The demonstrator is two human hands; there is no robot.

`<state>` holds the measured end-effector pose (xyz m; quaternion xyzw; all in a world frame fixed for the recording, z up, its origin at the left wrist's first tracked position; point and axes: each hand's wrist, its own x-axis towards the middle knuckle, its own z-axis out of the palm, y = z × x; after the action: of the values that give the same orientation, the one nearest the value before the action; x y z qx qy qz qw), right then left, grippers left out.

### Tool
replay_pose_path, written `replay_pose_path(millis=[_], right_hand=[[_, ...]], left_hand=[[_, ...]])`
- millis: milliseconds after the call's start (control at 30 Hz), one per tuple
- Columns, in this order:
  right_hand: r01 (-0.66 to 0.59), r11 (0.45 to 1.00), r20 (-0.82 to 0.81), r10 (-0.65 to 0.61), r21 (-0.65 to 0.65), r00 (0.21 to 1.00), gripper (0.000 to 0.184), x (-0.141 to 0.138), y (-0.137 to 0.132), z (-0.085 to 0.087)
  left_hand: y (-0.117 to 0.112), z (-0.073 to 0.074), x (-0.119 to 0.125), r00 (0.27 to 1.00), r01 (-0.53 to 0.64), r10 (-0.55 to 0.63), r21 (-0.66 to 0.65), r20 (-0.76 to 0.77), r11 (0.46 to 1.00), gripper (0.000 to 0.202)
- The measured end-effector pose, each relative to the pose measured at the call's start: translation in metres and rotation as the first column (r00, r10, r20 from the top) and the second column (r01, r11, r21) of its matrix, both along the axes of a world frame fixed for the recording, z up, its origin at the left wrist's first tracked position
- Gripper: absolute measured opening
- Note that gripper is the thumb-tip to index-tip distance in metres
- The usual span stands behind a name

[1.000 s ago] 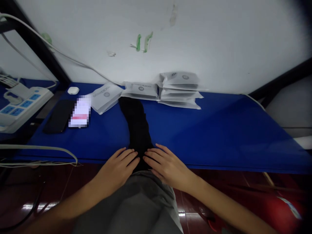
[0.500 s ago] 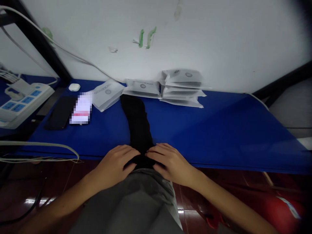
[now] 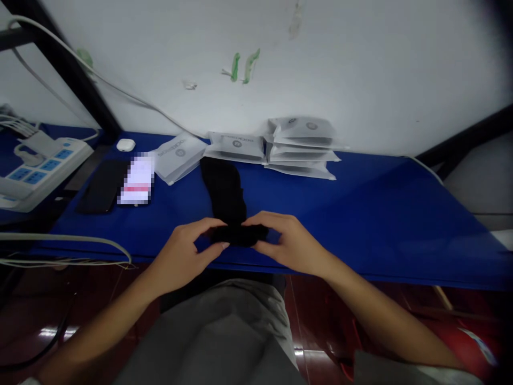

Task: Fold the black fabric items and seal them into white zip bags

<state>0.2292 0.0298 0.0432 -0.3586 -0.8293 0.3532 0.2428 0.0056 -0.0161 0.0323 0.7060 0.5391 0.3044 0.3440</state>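
A long strip of black cloth [image 3: 224, 187], like a sock or a sleeve, lies flat on the blue table, its far end near the packets. Its near end is gathered into a thick crosswise roll [image 3: 240, 235] close to the table's front edge. My left hand [image 3: 192, 248] pinches the left end of this roll between thumb and fingers. At the roll's right end, my right hand [image 3: 290, 240] grips in the same way. The other fingers of both hands are partly hidden behind the thumbs and index fingers.
Frosted zip packets [image 3: 236, 147] with printing stand along the wall, several stacked [image 3: 300, 141] at the right. On the left are a dark phone [image 3: 100, 187], a lit phone [image 3: 137, 179], a white earphone case [image 3: 125, 145] and a power strip [image 3: 48, 166]. Cables [image 3: 80, 248] cross the left edge.
Both hands have moved forward from the table's edge onto the table. The near part of the black cloth is now folded or rolled up, so the flat stretch is shorter.
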Motion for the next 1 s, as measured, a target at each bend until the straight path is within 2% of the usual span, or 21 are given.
replay_pose_path(millis=[167,233,333,433,500,533,633,700,767,833,1000], right_hand=[[0.085,0.994,-0.039,-0.088,-0.072,0.995,0.025,-0.009,0.023,0.006],[0.093,0.992,-0.039,-0.096,-0.085,0.995,0.023,-0.012,0.035,0.004],[0.114,0.993,-0.033,-0.115,-0.031,0.993,0.025,-0.018,0.055,-0.005],[0.2,0.959,0.026,-0.209,0.202,0.977,0.039,-0.023,0.067,-0.017],[0.187,0.898,0.111,-0.25,0.398,0.962,0.045,-0.023,0.063,-0.022],[0.139,0.872,0.16,-0.239,0.469,0.958,0.046,-0.022,0.059,-0.023],[-0.078,0.842,0.314,-0.112,0.534,0.943,0.047,-0.015,0.041,-0.024],[-0.196,0.837,0.408,-0.035,0.51,0.912,0.051,-0.011,0.032,-0.025],[-0.262,0.831,0.472,-0.001,0.491,0.882,0.054,-0.007,0.029,-0.029],[-0.293,0.82,0.504,0.006,0.492,0.864,0.054,-0.006,0.03,-0.033],[-0.334,0.775,0.527,0.002,0.537,0.85,0.052,-0.008,0.034,-0.035]], left_hand=[[0.021,0.003,0.001,0.985,-0.108,0.115,-0.058,0.129,0.992,0.027],[0.031,0.003,0.001,0.98,-0.142,0.149,-0.057,0.134,0.988,0.028],[0.046,0.0,0.004,0.977,-0.211,0.211,0.004,0.026,0.977,0.029],[0.055,-0.007,0.008,0.91,-0.307,0.361,0.253,-0.204,0.917,0.038],[0.054,-0.012,0.009,0.861,-0.237,0.393,0.429,-0.322,0.872,0.042],[0.051,-0.015,0.008,0.861,-0.156,0.352,0.47,-0.367,0.869,0.041],[0.039,-0.022,0.002,0.867,0.117,0.115,0.422,-0.485,0.899,0.039],[0.033,-0.027,-0.003,0.821,0.231,-0.002,0.329,-0.571,0.916,0.047],[0.03,-0.031,-0.007,0.763,0.284,-0.055,0.256,-0.645,0.924,0.057],[0.031,-0.035,-0.007,0.724,0.296,-0.055,0.238,-0.687,0.925,0.062],[0.038,-0.035,0.0,0.694,0.311,0.021,0.326,-0.719,0.893,0.05]])
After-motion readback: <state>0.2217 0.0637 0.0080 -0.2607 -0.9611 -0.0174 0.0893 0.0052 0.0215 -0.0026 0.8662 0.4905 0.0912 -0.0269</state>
